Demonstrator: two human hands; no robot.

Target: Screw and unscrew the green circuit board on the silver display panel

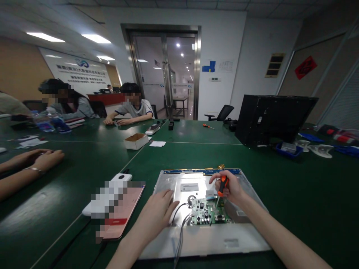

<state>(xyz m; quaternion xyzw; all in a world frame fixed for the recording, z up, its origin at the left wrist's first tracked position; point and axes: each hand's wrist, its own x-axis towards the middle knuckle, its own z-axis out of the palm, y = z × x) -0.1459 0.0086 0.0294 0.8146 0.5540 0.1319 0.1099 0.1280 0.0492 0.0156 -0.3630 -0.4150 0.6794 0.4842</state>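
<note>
An LCD panel (202, 239) lies back side up on the green table in front of me. Mounted on it is a green circuit board (199, 213), with black cables (181, 233) running from its left side. My right hand (228, 188) grips an orange and black screwdriver (223, 185), its shaft pointing down at the board's right part. Whether the tip touches the board, I cannot tell. My left hand (159, 207) rests on the panel's left side, fingers stretched out, holding nothing. Along the panel's far edge runs a narrow blue board (202, 172).
Left of the panel lie a white device (123, 177) and a pink flat case (129, 205). Farther off are an open box (136, 141), another screwdriver (208, 126), a black monitor (273, 119) and a blue tray (288, 149). Another person's hands (46, 158) rest at left; more people sit beyond.
</note>
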